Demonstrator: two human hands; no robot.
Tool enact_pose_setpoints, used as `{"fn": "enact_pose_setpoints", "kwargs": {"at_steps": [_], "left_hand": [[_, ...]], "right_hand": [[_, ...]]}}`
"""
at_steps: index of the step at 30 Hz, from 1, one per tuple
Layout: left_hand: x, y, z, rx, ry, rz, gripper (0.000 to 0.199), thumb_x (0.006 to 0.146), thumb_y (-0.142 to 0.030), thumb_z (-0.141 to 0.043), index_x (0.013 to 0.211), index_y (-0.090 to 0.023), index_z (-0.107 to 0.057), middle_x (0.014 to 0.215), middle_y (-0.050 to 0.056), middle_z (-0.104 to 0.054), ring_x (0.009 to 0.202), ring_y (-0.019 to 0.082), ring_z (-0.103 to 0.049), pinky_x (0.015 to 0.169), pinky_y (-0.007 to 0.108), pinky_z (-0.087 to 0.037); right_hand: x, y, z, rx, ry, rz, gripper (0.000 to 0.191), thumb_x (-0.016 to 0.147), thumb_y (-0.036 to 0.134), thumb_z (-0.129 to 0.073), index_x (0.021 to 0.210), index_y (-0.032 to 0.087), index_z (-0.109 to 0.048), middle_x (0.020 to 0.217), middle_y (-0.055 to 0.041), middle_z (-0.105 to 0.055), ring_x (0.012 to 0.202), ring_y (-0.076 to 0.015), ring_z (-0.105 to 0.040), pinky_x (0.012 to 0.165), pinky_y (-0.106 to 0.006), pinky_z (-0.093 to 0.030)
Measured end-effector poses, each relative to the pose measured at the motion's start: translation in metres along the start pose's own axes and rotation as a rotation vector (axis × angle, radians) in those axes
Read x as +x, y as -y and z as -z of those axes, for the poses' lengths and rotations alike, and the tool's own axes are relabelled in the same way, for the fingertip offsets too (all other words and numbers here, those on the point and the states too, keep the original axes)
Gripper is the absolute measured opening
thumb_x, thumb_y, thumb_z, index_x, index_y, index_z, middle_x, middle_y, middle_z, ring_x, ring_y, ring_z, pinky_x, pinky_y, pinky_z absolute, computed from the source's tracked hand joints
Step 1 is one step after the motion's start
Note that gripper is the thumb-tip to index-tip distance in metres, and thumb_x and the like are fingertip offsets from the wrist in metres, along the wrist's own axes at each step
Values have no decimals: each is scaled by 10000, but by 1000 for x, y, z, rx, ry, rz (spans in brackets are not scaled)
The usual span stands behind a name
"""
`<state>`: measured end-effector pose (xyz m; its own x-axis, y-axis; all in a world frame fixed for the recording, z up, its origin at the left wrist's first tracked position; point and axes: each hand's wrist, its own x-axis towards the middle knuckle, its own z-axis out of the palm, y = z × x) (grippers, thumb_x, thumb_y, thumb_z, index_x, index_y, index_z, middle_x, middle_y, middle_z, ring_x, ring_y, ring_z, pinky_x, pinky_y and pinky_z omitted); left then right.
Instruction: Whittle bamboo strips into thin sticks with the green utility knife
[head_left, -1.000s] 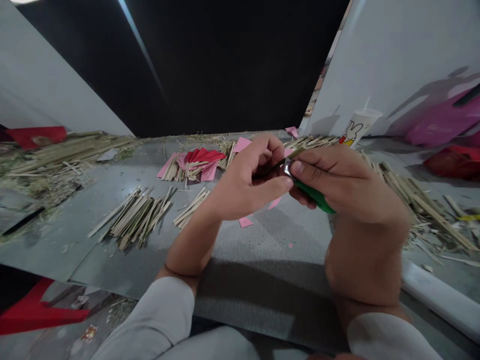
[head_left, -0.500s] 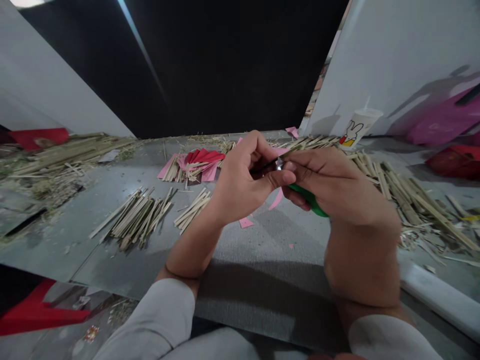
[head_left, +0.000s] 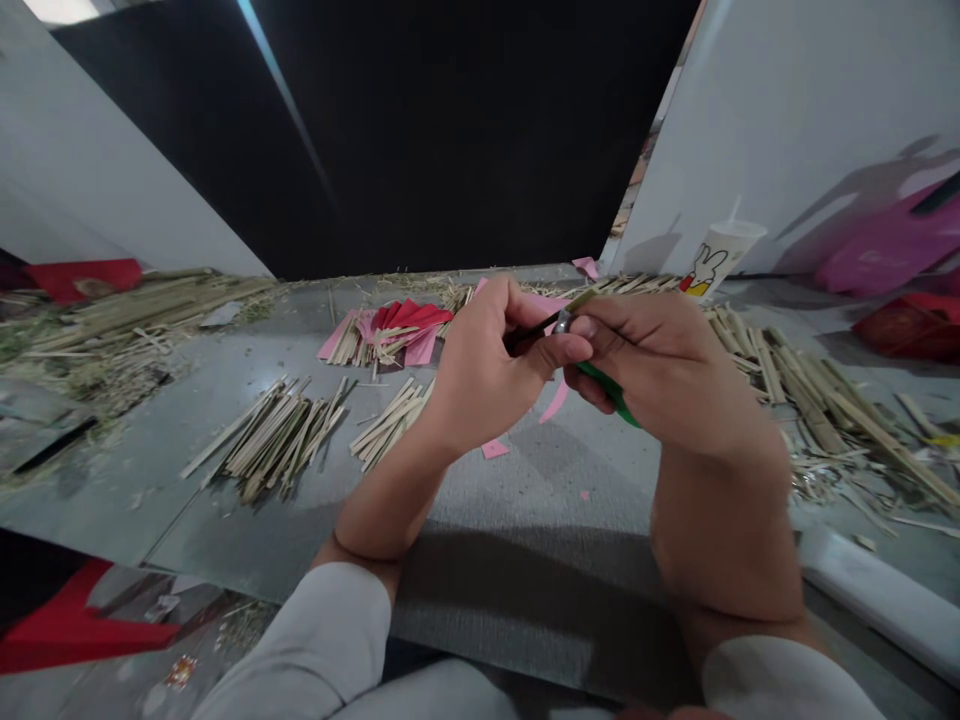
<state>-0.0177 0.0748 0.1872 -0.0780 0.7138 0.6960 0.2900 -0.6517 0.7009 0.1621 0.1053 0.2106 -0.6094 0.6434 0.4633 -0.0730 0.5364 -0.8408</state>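
Observation:
In front of me my left hand (head_left: 487, 370) is closed, thumb and fingers pinching a thin bamboo strip (head_left: 579, 300) that slants up to the right. My right hand (head_left: 660, 370) is wrapped round a tool with a green handle (head_left: 611, 395). A shiny metal part (head_left: 561, 322) of that tool meets the strip between the two thumbs. Fingers hide the rest of the tool, so its exact kind does not show. Both hands are nearly touching, raised over the grey table (head_left: 525, 500). Pink paper (head_left: 555, 402) shows below and behind them.
Bundles of cut bamboo sticks (head_left: 277, 440) and a smaller bundle (head_left: 394, 420) lie left. Behind these are red folded paper (head_left: 412, 318) and more sticks. Longer bamboo strips (head_left: 817, 390) and a white cup with a straw (head_left: 720, 255) are at right. A dark panel (head_left: 375, 130) stands behind.
Both hands keep their grip and stay close together. The right hand has tilted slightly, and more of the bamboo strip and metal part shows between the thumbs.

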Motion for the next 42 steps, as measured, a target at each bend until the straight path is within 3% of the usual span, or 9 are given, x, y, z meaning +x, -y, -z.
{"fn": "enact_pose_setpoints", "kwargs": {"at_steps": [8, 14, 24, 32, 37, 42], "left_hand": [[-1, -3, -1, -44, 39, -7, 644, 726, -688, -943, 882, -234, -514, 747, -58, -563, 611, 81, -457, 549, 265, -385], [-2, -5, -1, -46, 75, -19, 582, 796, -654, -912, 878, -227, -525, 759, -49, -541, 635, 87, -464, 570, 271, -404], [-4, -1, -4, 49, -4, -87, 609, 830, -719, -842, 871, -239, -471, 792, -38, -577, 653, 100, -488, 588, 277, -421], [1, 8, -4, 39, -37, -61, 631, 799, -766, -826, 847, -238, -483, 754, -30, -565, 661, 114, -518, 585, 282, -422], [-2, 0, -1, -38, 47, -14, 623, 776, -716, -884, 883, -238, -500, 783, -35, -579, 675, 109, -536, 590, 272, -434], [-7, -4, 0, -17, 114, -5, 609, 777, -673, -909, 912, -239, -504, 753, -53, -568, 639, 96, -520, 556, 263, -394]], "right_hand": [[2, 1, 1, 63, 88, -66, 373, 1072, 186, -595, 703, 183, -542, 546, 51, -489, 451, -50, -419, 405, -178, -304], [5, 1, 2, 176, 150, -112, 470, 1044, 377, -707, 659, 190, -514, 480, 46, -485, 418, -54, -400, 374, -167, -299], [6, 2, -4, 165, 44, -87, 508, 1019, 458, -780, 662, 186, -543, 496, 49, -492, 408, -57, -400, 372, -192, -298], [4, -1, -10, -41, -127, 74, 499, 1106, 266, -627, 632, 187, -495, 527, 25, -514, 479, -67, -429, 458, -212, -325], [3, -2, -3, 72, 16, -17, 447, 1063, 284, -697, 668, 188, -512, 523, 44, -487, 449, -61, -421, 411, -194, -299], [3, 1, 6, 96, 159, -54, 405, 1058, 208, -580, 657, 188, -523, 499, 42, -472, 437, -60, -387, 400, -178, -302]]}}
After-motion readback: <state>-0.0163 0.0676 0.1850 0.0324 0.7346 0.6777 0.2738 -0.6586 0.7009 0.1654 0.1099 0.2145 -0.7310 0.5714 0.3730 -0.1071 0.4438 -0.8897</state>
